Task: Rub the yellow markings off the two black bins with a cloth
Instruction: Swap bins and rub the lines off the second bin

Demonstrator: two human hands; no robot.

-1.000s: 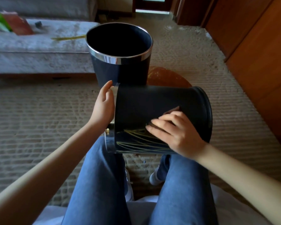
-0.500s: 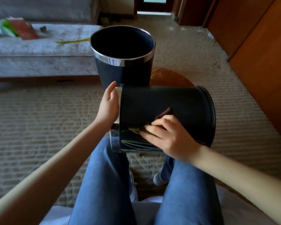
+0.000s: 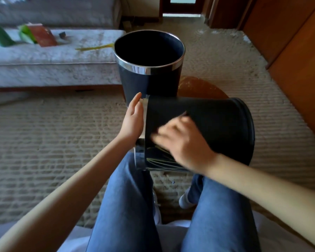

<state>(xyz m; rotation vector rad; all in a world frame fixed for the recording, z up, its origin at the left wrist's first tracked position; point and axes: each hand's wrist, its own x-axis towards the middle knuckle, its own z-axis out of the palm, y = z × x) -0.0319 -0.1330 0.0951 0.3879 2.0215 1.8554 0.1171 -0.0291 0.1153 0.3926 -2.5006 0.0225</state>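
A black bin lies on its side over my knees, its chrome rim pointing left. Thin yellow markings streak its lower side near the rim. My left hand is flat against the rim end and steadies the bin. My right hand, blurred by motion, presses a dark cloth onto the bin's side just above the markings; only a corner of the cloth shows past the fingers. The second black bin stands upright behind, mouth open; no markings show on its visible side.
The upright bin stands on a round wooden stool. A grey sofa with a yellow strip and packets lies far left. Wooden cabinets line the right. Beige carpet covers the floor around my legs.
My right hand has slid left along the lying bin toward its rim with the cloth and is now blurred. The left hand stays at the rim.
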